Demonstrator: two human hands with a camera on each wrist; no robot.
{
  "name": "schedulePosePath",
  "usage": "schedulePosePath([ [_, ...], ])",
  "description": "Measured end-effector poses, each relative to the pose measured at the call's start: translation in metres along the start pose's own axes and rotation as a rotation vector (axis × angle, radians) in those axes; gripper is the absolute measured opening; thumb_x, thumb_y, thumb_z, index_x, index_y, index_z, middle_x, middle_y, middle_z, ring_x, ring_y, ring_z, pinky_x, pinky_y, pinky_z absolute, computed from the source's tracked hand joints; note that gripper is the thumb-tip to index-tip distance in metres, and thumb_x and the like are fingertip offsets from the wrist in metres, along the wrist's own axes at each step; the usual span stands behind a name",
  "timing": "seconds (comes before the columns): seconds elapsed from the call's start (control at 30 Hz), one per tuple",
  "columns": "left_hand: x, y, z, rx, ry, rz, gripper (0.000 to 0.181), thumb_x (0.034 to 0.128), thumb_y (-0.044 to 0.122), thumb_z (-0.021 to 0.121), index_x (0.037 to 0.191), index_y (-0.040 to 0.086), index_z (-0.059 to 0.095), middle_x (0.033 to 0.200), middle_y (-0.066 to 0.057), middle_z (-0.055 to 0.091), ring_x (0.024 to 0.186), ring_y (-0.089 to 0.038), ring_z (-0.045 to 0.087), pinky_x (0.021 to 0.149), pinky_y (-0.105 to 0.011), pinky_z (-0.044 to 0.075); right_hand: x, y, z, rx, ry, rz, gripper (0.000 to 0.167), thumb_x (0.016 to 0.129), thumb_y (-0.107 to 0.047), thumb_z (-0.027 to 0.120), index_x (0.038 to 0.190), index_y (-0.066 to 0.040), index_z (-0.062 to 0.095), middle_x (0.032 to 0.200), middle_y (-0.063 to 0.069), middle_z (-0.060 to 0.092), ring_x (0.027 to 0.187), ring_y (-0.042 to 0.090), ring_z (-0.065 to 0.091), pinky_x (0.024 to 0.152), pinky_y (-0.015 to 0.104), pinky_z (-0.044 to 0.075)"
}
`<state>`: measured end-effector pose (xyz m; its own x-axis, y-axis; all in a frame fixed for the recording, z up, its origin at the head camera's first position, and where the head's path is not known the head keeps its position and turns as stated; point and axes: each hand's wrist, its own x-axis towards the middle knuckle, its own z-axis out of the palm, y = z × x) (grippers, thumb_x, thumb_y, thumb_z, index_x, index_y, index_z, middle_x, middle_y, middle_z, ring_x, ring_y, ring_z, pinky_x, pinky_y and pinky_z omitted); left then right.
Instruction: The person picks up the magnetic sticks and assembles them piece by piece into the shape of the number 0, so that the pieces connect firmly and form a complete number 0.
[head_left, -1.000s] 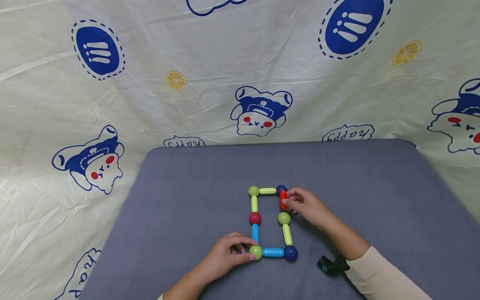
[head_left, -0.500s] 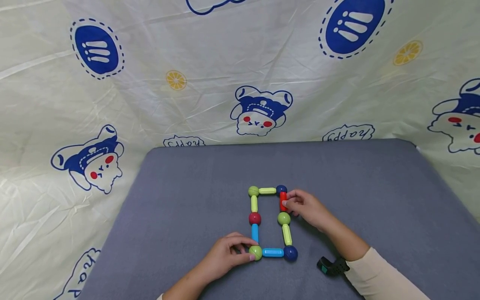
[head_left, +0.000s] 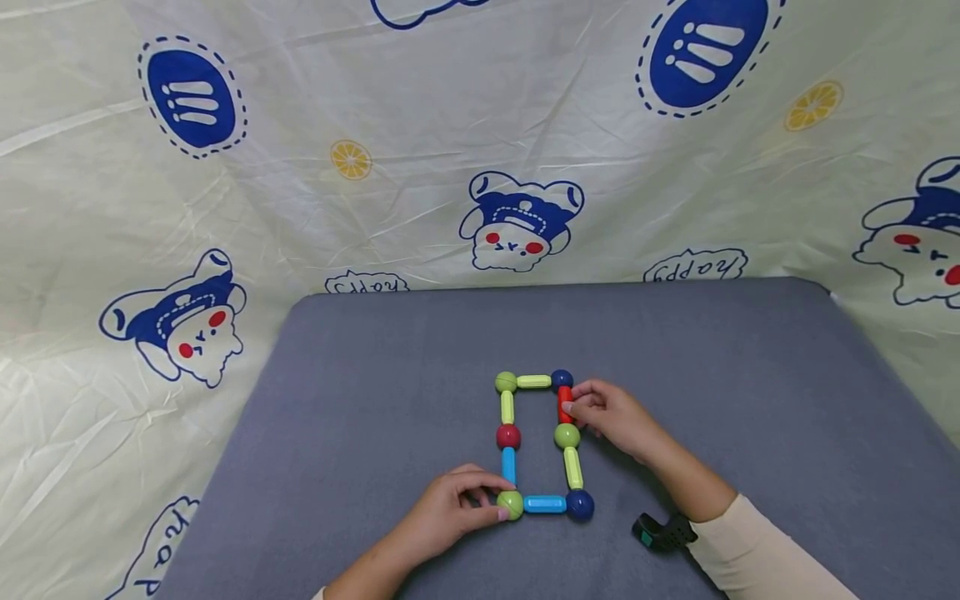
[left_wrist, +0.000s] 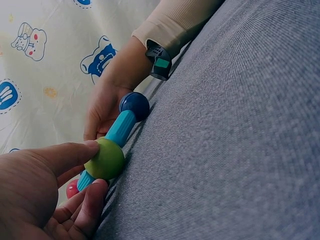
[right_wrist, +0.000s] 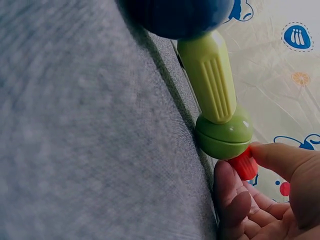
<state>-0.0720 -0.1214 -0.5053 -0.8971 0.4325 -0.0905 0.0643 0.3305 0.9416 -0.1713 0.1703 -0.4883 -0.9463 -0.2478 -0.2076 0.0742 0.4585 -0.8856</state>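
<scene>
A closed rectangle of balls and rods lies on the grey table. My left hand (head_left: 450, 510) pinches the green ball (left_wrist: 106, 160) at its near left corner between thumb and fingers. Along the right side, my right hand (head_left: 611, 415) pinches the red rod (head_left: 565, 403), which spans from the far dark blue ball (head_left: 562, 380) to a green ball (right_wrist: 224, 137). A yellow-green rod (right_wrist: 210, 75) runs from that ball to the near dark blue ball (head_left: 580, 505). A blue rod (head_left: 544, 504) forms the near side; the left side has a red ball (head_left: 508, 436) midway.
The grey cloth tabletop (head_left: 390, 375) surrounds the rectangle. Behind it hangs a pale printed curtain (head_left: 420, 108). A black band (head_left: 663, 532) is on the right wrist beside the beige sleeve (head_left: 757, 554).
The red rod and right hand have shifted slightly nearer, so the rod now lines up between the far blue ball and the green ball. The left hand stays on its ball.
</scene>
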Motion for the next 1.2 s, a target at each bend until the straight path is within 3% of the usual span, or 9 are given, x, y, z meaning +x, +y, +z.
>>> schedulePosePath([
  [0.47, -0.0002, -0.002, 0.0019, 0.005, -0.004, 0.03, 0.025, 0.0862, 0.029, 0.082, 0.111, 0.024, 0.078, 0.1, -0.003, 0.069, 0.081, -0.001, 0.059, 0.071, -0.018, 0.05, -0.0005, 0.0047, 0.0033, -0.042, 0.036, 0.016, 0.032, 0.096, -0.017, 0.067, 0.121, 0.002, 0.058, 0.096, 0.01, 0.073, 0.075, 0.015, 0.065, 0.061, 0.028, 0.053],
  [0.8, -0.0003, -0.0031, 0.0025, 0.016, 0.018, 0.011, 0.026, 0.0873, 0.03, 0.08, 0.112, 0.025, 0.077, 0.099, -0.002, 0.068, 0.08, -0.002, 0.059, 0.068, -0.019, 0.05, 0.0012, 0.0069, 0.0039, -0.035, 0.039, -0.007, 0.035, 0.098, -0.018, 0.065, 0.125, 0.003, 0.057, 0.097, 0.01, 0.072, 0.077, 0.016, 0.064, 0.062, 0.028, 0.053],
  [0.97, -0.0001, -0.0024, 0.0023, -0.004, 0.033, -0.014, 0.025, 0.0894, 0.026, 0.079, 0.115, 0.024, 0.077, 0.1, -0.004, 0.065, 0.074, -0.002, 0.06, 0.062, -0.021, 0.054, 0.0005, 0.0056, 0.0043, -0.021, 0.026, -0.046, 0.044, 0.098, -0.02, 0.067, 0.133, 0.003, 0.054, 0.104, 0.014, 0.07, 0.079, 0.016, 0.062, 0.064, 0.027, 0.053],
  [1.2, 0.0002, -0.0002, 0.0009, -0.054, 0.048, -0.024, 0.027, 0.0912, 0.023, 0.077, 0.118, 0.021, 0.075, 0.108, -0.008, 0.063, 0.068, -0.004, 0.061, 0.059, -0.026, 0.057, 0.0007, 0.0029, 0.0076, -0.181, 0.01, -0.078, 0.069, 0.093, -0.037, 0.074, 0.145, 0.0, 0.048, 0.108, 0.009, 0.066, 0.083, 0.015, 0.058, 0.066, 0.023, 0.047],
])
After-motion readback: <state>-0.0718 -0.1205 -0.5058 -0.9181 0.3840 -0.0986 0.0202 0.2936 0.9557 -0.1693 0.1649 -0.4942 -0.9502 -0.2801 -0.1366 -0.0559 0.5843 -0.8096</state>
